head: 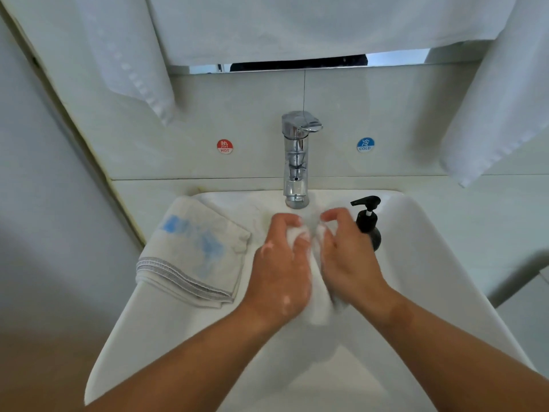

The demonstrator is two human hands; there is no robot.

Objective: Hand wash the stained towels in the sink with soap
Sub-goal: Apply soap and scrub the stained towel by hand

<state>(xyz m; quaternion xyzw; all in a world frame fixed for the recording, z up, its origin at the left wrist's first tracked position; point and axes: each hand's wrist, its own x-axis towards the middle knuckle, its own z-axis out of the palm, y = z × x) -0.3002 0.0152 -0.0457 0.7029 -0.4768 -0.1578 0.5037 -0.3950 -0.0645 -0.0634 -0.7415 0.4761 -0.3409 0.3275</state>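
Observation:
A wet white towel is bunched between both hands over the white sink, just below the tap. My left hand grips its left side with curled fingers, and soap foam clings to the hand. My right hand grips the right side, thumb and fingers curled round the cloth. A second folded towel with blue stains and a grey hem lies on the sink's left rim. A black soap pump bottle stands just right of my right hand.
A chrome mixer tap stands at the back of the sink, between a red HOT sticker and a blue COLD sticker. White towels hang above on both sides. A wall closes in on the left.

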